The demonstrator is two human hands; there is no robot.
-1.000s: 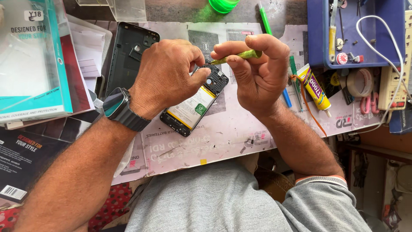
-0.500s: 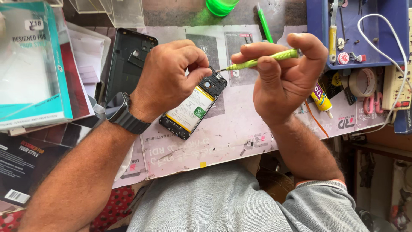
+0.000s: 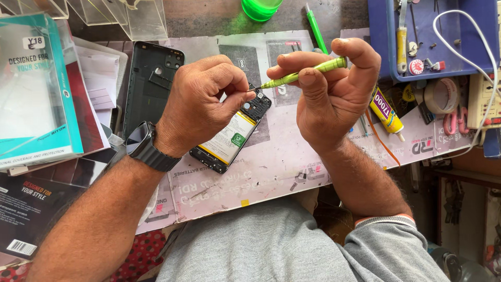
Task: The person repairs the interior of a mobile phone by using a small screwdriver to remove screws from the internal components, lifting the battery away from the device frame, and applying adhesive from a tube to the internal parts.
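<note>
At the far left a stack of teal and clear phone-case packages lies on the surface, with a dark package below it. Just to their right a dark phone back cover lies flat, inner side up, on the pale printed work mat that covers the surface. The left hand, with a dark wristwatch on its wrist, rests over the upper part of an opened phone; its fingers are curled together and pinched at the point where the screwdriver tip meets them, though whether they clamp something small there I cannot tell. The opened phone lies slanted on the mat between the two hands, its battery with a white and yellow label facing up and its dark camera end toward the upper right. The right hand is raised just above the mat, its fingers clamped on a slim green screwdriver whose tip points left to the left hand's fingertips. Beyond the right hand lie a green pen-like tool, a yellow glue tube, a roll of tape and a blue tray with small tools and a white cable
</note>
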